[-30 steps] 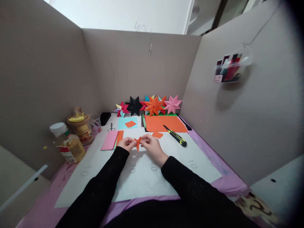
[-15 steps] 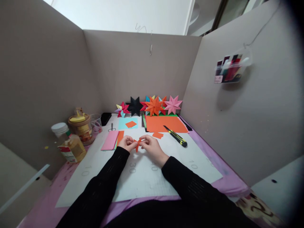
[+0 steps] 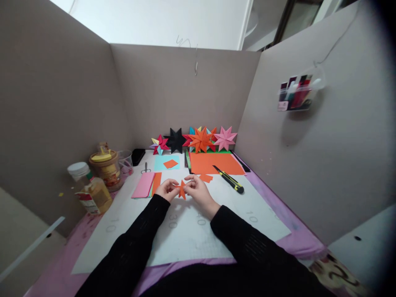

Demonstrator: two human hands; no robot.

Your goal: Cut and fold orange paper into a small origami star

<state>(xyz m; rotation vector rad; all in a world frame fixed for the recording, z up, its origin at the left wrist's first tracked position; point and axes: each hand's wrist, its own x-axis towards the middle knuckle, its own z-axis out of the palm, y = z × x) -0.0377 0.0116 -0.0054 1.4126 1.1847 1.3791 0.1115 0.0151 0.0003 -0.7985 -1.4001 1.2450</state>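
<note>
Between my two hands, just above the white marked board (image 3: 192,239), is a small folded orange paper piece (image 3: 182,190) with pointed tips. My left hand (image 3: 167,189) pinches its left side between thumb and forefinger. My right hand (image 3: 197,190) pinches the right side, its other fingers curled. Close behind my right hand lies a small orange paper scrap (image 3: 206,178). Beside my left hand rests a stack of paper strips (image 3: 144,185), pink on top with orange at its right. A yellow and black utility knife (image 3: 230,181) lies to the right.
Folded paper stars (image 3: 201,139) stand along the back panel. Before them are orange sheets (image 3: 216,162), a light blue sheet (image 3: 158,161) and scissors (image 3: 145,168). At left stand a glue bottle (image 3: 93,190), a lidded jar (image 3: 107,167) and a clear cup (image 3: 125,161).
The orange piece has turned and shifted slightly right, showing more of its pointed shape. My right forefinger has lifted a little. The view has tipped slightly upward.
</note>
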